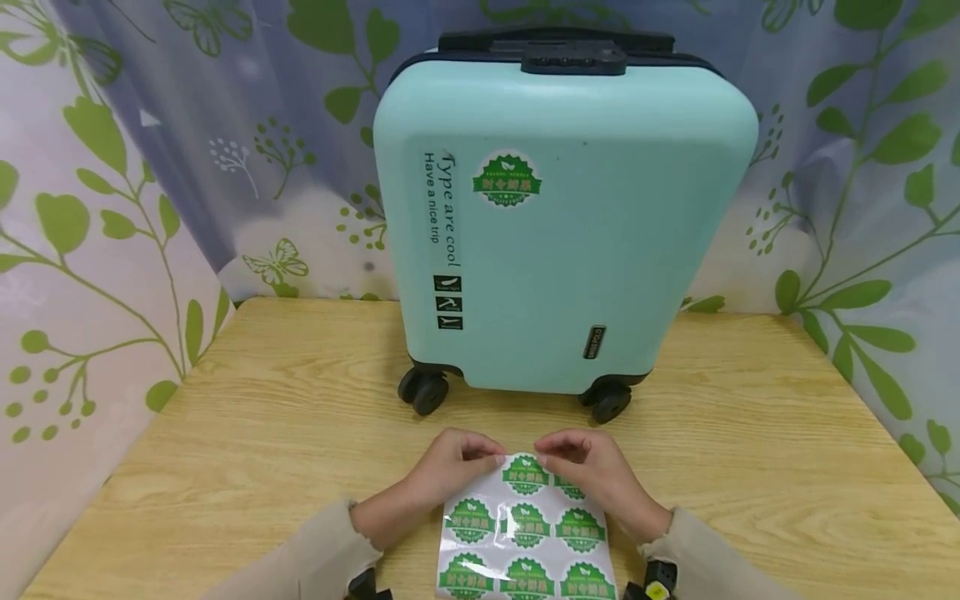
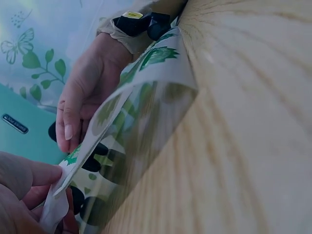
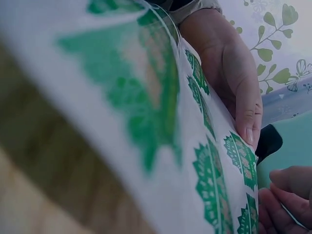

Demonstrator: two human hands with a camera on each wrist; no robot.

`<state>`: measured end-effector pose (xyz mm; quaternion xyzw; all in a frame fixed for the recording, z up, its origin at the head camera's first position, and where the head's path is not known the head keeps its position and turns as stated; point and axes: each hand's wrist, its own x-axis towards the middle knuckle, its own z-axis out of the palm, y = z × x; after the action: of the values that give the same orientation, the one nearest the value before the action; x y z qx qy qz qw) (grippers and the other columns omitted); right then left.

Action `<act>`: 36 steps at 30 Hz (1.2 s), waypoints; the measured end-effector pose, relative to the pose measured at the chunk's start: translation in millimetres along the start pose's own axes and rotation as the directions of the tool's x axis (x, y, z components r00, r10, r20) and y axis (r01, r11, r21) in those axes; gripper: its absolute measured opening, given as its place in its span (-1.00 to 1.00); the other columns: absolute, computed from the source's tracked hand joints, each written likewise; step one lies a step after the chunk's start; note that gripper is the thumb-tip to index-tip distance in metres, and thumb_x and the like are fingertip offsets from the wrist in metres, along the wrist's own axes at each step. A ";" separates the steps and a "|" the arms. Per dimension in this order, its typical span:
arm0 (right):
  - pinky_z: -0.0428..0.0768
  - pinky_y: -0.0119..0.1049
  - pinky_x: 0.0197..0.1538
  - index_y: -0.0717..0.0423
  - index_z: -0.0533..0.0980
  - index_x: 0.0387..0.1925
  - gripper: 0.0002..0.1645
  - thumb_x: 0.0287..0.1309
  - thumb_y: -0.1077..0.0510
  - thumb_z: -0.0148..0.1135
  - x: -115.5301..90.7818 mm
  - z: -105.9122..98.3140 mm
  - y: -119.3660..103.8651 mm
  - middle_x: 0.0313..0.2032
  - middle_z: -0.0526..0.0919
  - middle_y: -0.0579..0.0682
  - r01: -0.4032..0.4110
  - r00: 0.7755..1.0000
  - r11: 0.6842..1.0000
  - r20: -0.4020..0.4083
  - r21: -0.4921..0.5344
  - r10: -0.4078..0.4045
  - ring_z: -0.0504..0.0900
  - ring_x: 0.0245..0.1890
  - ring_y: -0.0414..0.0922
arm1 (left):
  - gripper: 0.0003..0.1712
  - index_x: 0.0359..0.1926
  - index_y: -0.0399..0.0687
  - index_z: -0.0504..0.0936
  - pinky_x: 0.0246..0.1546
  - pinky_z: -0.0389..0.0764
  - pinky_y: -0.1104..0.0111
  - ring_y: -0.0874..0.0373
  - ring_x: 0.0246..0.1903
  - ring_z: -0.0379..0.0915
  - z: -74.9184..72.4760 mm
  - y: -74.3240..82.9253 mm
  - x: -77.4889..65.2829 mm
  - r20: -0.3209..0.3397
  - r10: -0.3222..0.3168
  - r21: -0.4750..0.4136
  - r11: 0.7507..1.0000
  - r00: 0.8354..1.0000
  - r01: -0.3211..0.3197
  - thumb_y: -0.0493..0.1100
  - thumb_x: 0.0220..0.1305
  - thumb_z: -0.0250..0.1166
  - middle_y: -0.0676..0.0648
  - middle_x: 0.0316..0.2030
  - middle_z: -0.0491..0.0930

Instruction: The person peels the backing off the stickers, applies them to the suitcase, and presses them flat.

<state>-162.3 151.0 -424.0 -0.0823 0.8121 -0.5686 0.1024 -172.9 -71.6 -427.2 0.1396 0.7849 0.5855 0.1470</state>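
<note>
A glossy white sheet of round green stickers (image 1: 526,528) lies below both hands, its top edge lifted and its backing showing in the left wrist view. My left hand (image 1: 447,469) pinches the sheet's upper left edge between thumb and fingers. Opposite it, my right hand (image 1: 594,468) is at the upper right edge, its thumb and fingers loosely bent with a gap between the tips. A mint-green suitcase (image 1: 555,250) stands upright just beyond the hands. It bears a round green sticker (image 1: 507,179) of the same design at its upper left.
The wood-grain table (image 1: 225,433) carries the suitcase on its black wheels (image 1: 424,392). Printed text (image 1: 441,208) runs down the suitcase's left side, and a small dark badge (image 1: 594,342) sits low on its right. A leaf-patterned curtain (image 1: 300,167) hangs behind and at both sides.
</note>
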 end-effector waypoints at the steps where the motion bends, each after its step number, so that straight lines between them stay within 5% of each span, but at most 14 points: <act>1: 0.55 -0.36 -0.15 0.23 0.62 -0.16 -0.73 0.12 0.16 0.32 -0.1 0.0 0.2 -0.17 0.68 0.07 -0.003 1.000 1.000 0.001 0.000 0.003 0.62 -0.20 -0.12 | -0.81 -0.24 -0.30 0.69 -0.48 0.47 0.49 0.24 -0.46 0.44 0.5 -0.6 0.0 -0.001 0.005 -0.003 1.000 1.000 -0.005 -0.23 0.21 0.29 -0.10 -0.38 0.66; 26: 0.54 -0.38 -0.35 0.27 0.62 -0.14 -0.67 0.11 0.12 0.33 0.6 -4.9 1.9 -0.28 0.68 0.06 0.061 0.994 0.997 0.097 -0.046 -0.056 0.56 -0.36 -0.14 | -0.84 -0.26 -0.29 0.70 -0.41 0.51 0.50 0.27 -0.35 0.50 1.3 3.4 -2.7 -0.004 0.041 -0.017 0.999 0.999 -0.041 -0.25 0.21 0.30 -0.15 -0.29 0.68; 36: 0.56 -0.33 -0.31 0.18 0.65 -0.21 -0.71 0.08 0.07 0.36 -1.6 -3.4 0.8 -0.26 0.69 0.03 0.008 0.999 0.999 0.046 -0.047 -0.006 0.60 -0.34 -0.11 | -0.83 -0.26 -0.25 0.70 -0.45 0.51 0.48 0.26 -0.43 0.49 1.7 0.5 -1.0 -0.007 -0.024 -0.028 0.999 1.000 0.024 -0.21 0.20 0.31 -0.06 -0.35 0.67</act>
<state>-161.7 154.7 -423.5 -0.1004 0.8224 -0.5477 0.1168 -171.3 -70.4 -427.2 0.1259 0.7788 0.5952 0.1530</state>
